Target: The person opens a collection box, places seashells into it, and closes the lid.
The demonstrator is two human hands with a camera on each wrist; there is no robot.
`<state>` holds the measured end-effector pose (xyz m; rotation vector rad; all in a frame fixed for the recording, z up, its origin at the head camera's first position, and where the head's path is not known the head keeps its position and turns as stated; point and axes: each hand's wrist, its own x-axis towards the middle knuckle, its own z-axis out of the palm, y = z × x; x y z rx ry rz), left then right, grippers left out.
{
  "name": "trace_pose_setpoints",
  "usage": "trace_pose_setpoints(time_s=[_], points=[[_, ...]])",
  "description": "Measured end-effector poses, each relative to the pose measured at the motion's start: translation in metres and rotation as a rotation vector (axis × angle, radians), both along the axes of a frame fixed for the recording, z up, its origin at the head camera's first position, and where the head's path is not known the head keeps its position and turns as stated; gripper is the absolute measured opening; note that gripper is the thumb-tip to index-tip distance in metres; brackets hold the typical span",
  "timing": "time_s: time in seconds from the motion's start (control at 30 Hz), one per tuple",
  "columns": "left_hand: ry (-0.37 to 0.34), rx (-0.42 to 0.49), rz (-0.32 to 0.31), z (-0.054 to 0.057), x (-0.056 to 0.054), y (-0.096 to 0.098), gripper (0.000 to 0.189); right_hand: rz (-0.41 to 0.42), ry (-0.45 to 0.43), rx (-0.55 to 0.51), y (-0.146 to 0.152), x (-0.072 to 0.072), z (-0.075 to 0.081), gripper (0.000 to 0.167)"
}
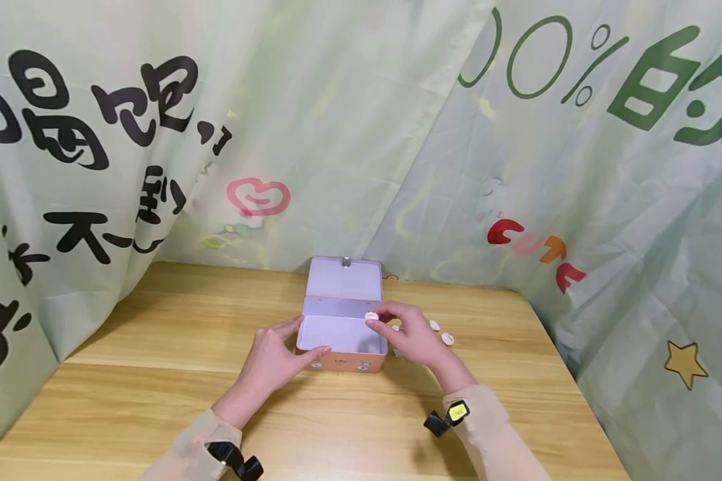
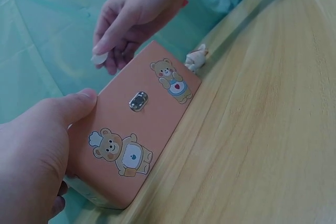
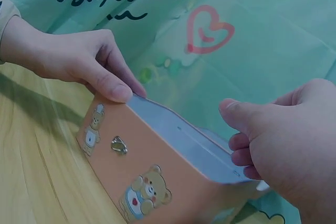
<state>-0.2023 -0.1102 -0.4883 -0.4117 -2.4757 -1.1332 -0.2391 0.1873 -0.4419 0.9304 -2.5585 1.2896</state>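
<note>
An orange hinged tin box (image 1: 339, 361) with bear pictures stands on the table, its lid (image 1: 344, 279) tipped back and its pale lilac inside showing. My left hand (image 1: 271, 357) grips the box's left end, thumb on the front rim and fingers round the side, as the left hand (image 3: 86, 61) in the right wrist view also shows. Above the box's right end, my right hand (image 1: 412, 334) pinches a small white shell (image 1: 371, 316) between thumb and fingertips. In the left wrist view this shell (image 2: 100, 58) hangs over the rim, apart from the box.
Several more white shells lie right of the box, among them one shell (image 1: 435, 325) and another shell (image 1: 448, 339); some are partly behind my right hand. A wooden table (image 1: 186, 401) bears everything. Printed curtains (image 1: 337, 133) enclose its back and sides.
</note>
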Motion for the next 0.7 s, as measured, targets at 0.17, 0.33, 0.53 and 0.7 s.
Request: trace_pose_setpoints(time_s=[0.17, 0.33, 0.53, 0.7], points=[[0.027, 0.001, -0.008, -0.001, 0.0, 0.0, 0.088, 0.027, -0.003, 0.031, -0.012, -0.006, 0.0, 0.015], [0.031, -0.003, -0.007, -0.003, -0.002, 0.0, 0.089, 0.032, -0.036, 0.038, -0.023, -0.011, -0.001, 0.015], [0.04, -0.005, 0.009, -0.004, -0.002, 0.0, 0.088, 0.022, -0.057, 0.059, -0.031, -0.016, -0.003, 0.018], [0.028, -0.006, 0.01, -0.004, -0.002, 0.0, 0.088, 0.021, -0.05, 0.076, -0.035, -0.024, -0.004, 0.016]])
